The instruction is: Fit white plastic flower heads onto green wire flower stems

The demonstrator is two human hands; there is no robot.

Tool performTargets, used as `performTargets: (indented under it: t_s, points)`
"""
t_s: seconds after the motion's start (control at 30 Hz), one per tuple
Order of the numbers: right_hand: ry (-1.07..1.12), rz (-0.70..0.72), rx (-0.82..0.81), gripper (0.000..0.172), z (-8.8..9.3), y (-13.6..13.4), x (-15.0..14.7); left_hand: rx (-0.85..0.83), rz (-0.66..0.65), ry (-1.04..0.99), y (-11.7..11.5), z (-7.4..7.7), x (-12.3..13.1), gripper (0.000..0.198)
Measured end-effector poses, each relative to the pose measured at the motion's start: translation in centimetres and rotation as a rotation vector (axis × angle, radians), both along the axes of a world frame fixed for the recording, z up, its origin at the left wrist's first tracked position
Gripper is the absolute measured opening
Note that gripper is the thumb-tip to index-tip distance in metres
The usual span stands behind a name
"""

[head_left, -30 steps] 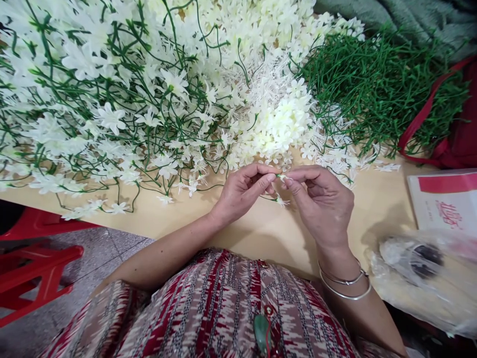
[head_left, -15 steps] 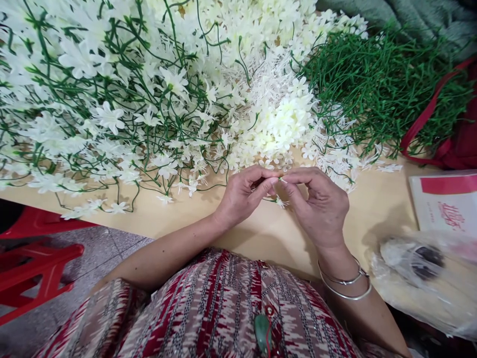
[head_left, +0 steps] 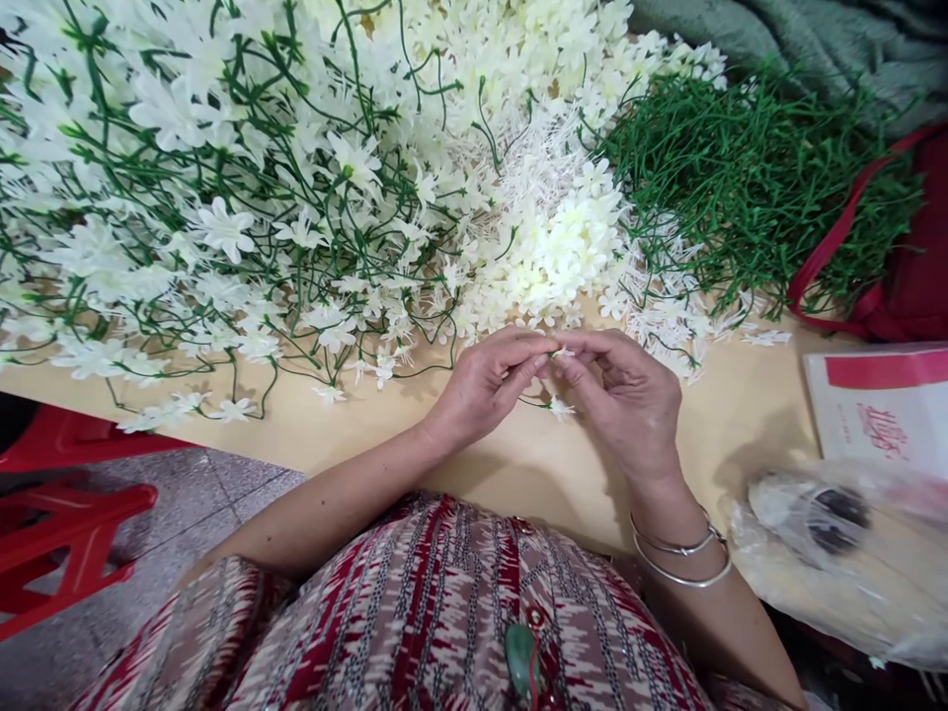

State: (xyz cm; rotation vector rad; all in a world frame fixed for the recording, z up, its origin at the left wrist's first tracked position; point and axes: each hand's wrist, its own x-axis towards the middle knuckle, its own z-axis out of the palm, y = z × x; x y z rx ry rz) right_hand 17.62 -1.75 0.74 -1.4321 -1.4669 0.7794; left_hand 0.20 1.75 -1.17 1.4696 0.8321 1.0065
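Observation:
My left hand (head_left: 489,385) and my right hand (head_left: 629,405) meet fingertip to fingertip above the near part of the table, both pinched closed. Between them is a thin green artificial flower stem, mostly hidden by the fingers. A small white flower (head_left: 561,407) on it hangs just below the fingertips. By the right fingertips a bit of white shows, too small to make out fully. Just beyond my hands lies a heap of loose white petals (head_left: 570,237). Finished-looking white flowers on green stems (head_left: 222,232) are piled to the left.
Bare green stems (head_left: 741,188) form a heap at the back right, beside a red bag (head_left: 918,247). A printed white and red packet (head_left: 881,405) and a clear plastic bag (head_left: 889,553) are on the right. Red stools (head_left: 66,533) stand on the floor at left.
Both hands stay pinched together in nearly the same place. The right fingers have shifted slightly, and a white bit now shows more plainly between the fingertips. The view has moved a little.

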Motion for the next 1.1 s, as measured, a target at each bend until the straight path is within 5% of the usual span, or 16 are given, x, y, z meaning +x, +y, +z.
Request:
performTargets:
  t_s: [0.23, 0.73, 1.1]
  points:
    - [-0.158, 0.052, 0.112, 0.013, 1.3, 0.2, 0.2, -0.248, 0.039, -0.116, -0.7, 0.1, 0.3, 0.039]
    - [0.113, -0.043, -0.087, 0.005, 0.5, 0.0, 0.9, -0.091, 0.046, 0.040, -0.5, 0.4, 0.2, 0.030]
    - [0.161, -0.002, -0.064, 0.007, 0.3, 0.4, 0.6, -0.079, 0.037, 0.116, -0.4, 0.7, 0.2, 0.023]
